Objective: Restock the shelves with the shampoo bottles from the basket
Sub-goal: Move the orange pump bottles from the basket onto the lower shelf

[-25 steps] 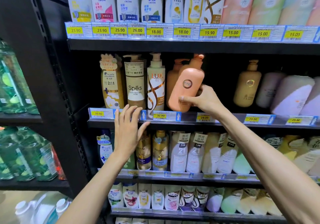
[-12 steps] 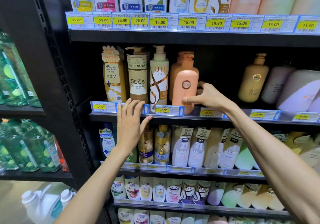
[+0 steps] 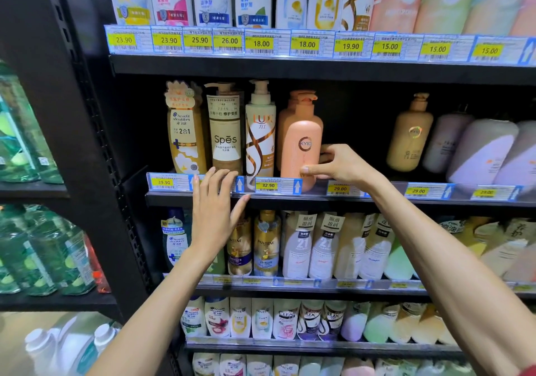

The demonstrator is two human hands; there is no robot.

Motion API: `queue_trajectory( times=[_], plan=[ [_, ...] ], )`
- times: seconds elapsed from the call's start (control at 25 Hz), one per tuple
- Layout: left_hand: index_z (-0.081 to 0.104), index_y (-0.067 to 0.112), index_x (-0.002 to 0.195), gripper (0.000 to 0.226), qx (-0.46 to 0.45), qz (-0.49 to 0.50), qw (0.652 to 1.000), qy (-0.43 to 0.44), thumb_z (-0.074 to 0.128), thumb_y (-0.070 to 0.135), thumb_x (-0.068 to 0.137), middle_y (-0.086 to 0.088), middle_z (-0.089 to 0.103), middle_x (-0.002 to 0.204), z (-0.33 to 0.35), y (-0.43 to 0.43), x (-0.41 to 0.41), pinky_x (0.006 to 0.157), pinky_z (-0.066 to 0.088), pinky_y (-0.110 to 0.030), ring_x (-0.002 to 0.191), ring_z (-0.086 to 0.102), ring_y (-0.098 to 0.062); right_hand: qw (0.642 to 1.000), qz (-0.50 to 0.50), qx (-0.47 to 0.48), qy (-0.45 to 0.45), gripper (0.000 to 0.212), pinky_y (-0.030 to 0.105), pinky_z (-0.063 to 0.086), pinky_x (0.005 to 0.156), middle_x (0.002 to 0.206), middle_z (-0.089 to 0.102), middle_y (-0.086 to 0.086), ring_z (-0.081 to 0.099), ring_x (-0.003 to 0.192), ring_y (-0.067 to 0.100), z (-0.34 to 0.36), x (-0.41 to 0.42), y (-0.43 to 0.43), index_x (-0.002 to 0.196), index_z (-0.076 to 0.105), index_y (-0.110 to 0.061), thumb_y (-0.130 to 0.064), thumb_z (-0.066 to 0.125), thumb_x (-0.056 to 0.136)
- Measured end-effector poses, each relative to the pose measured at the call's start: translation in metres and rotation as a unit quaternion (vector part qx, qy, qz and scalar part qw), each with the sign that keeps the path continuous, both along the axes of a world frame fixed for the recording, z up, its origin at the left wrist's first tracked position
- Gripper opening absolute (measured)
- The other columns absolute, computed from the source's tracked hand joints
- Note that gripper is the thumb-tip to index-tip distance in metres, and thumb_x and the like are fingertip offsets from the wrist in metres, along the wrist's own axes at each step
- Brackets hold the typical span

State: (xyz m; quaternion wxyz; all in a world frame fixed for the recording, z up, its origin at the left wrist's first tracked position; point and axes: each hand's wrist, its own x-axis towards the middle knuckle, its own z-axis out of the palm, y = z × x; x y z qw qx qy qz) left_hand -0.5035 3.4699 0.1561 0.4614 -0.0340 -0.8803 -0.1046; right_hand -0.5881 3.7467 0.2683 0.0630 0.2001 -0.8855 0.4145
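Observation:
A peach pump bottle (image 3: 300,146) marked KYIO stands upright on the second shelf (image 3: 319,198), in front of a matching bottle and right of a Lux bottle (image 3: 259,134). My right hand (image 3: 338,165) holds its lower right side, thumb across the front and fingers curled round behind. My left hand (image 3: 213,210) rests with straight, spread fingers on the shelf's front rail, below the Spes bottle (image 3: 224,134). The basket is out of view.
A gap lies on the second shelf between the peach bottle and a tan pump bottle (image 3: 410,137). Rows of bottles fill the shelves above and below. A dark upright (image 3: 95,143) divides off the left bay with green bottles (image 3: 37,248).
The peach bottle went from tilted in my right hand to upright on the shelf in front of its twin. My left hand stayed on the rail.

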Motion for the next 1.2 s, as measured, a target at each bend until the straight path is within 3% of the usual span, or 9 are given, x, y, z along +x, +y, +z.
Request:
queue_trajectory(
  times=[0.12, 0.28, 0.48, 0.68, 0.84, 0.92, 1.04, 1.2],
  plan=[
    [0.051, 0.013, 0.139, 0.05, 0.004, -0.008, 1.0, -0.017, 0.055, 0.042, 0.099, -0.008, 0.051, 0.139, 0.005, 0.0, 0.006, 0.124, 0.017, -0.054, 0.143, 0.036, -0.03, 1.0, -0.024, 0.008, 0.005, 0.075, 0.032, 0.06, 0.083, 0.109, 0.072, -0.003, 0.069, 0.093, 0.007, -0.002, 0.005, -0.003, 0.126, 0.062, -0.014, -0.048, 0.087, 0.064],
    [0.051, 0.011, 0.141, 0.05, -0.002, -0.02, 0.999, -0.026, 0.057, 0.038, 0.099, -0.01, 0.052, 0.14, 0.007, -0.002, 0.011, 0.121, 0.022, -0.057, 0.143, 0.036, -0.032, 0.992, -0.085, 0.059, 0.065, 0.07, 0.023, 0.054, 0.073, 0.102, 0.071, -0.005, 0.066, 0.087, 0.004, -0.003, 0.02, -0.006, 0.119, 0.066, -0.017, -0.057, 0.083, 0.065],
    [0.046, 0.009, 0.144, 0.051, -0.003, -0.042, 0.999, -0.028, 0.055, 0.034, 0.1, -0.012, 0.047, 0.143, 0.004, -0.002, 0.012, 0.123, 0.017, -0.055, 0.146, 0.03, -0.035, 0.981, -0.144, 0.097, 0.089, 0.064, 0.039, 0.056, 0.089, 0.11, 0.073, 0.001, 0.068, 0.098, 0.015, -0.003, 0.041, -0.016, 0.121, 0.066, -0.014, -0.055, 0.079, 0.073],
    [0.037, 0.005, 0.15, 0.064, -0.05, -0.032, 0.992, -0.116, 0.059, 0.026, 0.094, -0.016, 0.041, 0.151, 0.019, -0.003, 0.027, 0.122, 0.017, -0.055, 0.148, 0.025, -0.038, 0.96, -0.167, 0.193, 0.114, 0.06, 0.043, 0.054, 0.088, 0.121, 0.068, 0.007, 0.066, 0.104, 0.025, 0.001, 0.069, -0.023, 0.131, 0.058, -0.012, -0.051, 0.069, 0.086],
    [0.021, 0.01, 0.158, 0.073, -0.083, -0.014, 0.974, -0.209, 0.056, 0.029, 0.096, -0.016, 0.026, 0.161, 0.037, -0.006, 0.036, 0.121, 0.017, -0.06, 0.153, 0.013, -0.037, 0.925, -0.156, 0.323, 0.128, 0.063, 0.047, 0.048, 0.097, 0.134, 0.056, 0.015, 0.053, 0.121, 0.033, 0.001, 0.094, -0.018, 0.14, 0.049, -0.013, -0.045, 0.065, 0.089],
    [0.021, 0.015, 0.158, 0.072, -0.077, -0.023, 0.973, -0.215, 0.056, 0.028, 0.096, -0.019, 0.022, 0.162, 0.045, -0.004, 0.047, 0.119, 0.022, -0.06, 0.151, 0.018, -0.039, 0.907, -0.134, 0.379, 0.124, 0.061, 0.047, 0.047, 0.098, 0.135, 0.052, 0.016, 0.051, 0.122, 0.034, 0.002, 0.109, -0.014, 0.141, 0.047, -0.014, -0.044, 0.064, 0.09],
    [0.027, 0.025, 0.156, 0.07, -0.097, -0.02, 0.974, -0.205, 0.057, 0.029, 0.093, -0.02, 0.031, 0.157, 0.052, 0.013, 0.074, 0.115, 0.029, -0.058, 0.143, 0.031, -0.04, 0.883, -0.106, 0.441, 0.122, 0.061, 0.044, 0.047, 0.096, 0.138, 0.049, 0.015, 0.049, 0.124, 0.034, -0.001, 0.133, -0.006, 0.142, 0.045, -0.013, -0.044, 0.062, 0.092],
    [0.026, 0.027, 0.155, 0.071, -0.121, 0.054, 0.946, -0.297, 0.057, 0.04, 0.092, -0.015, 0.035, 0.153, 0.054, 0.035, 0.104, 0.113, 0.026, -0.065, 0.142, 0.032, -0.038, 0.864, -0.094, 0.478, 0.125, 0.058, 0.045, 0.043, 0.101, 0.14, 0.048, 0.015, 0.045, 0.128, 0.035, -0.012, 0.164, 0.003, 0.139, 0.047, -0.013, -0.042, 0.062, 0.091]
  ],
)
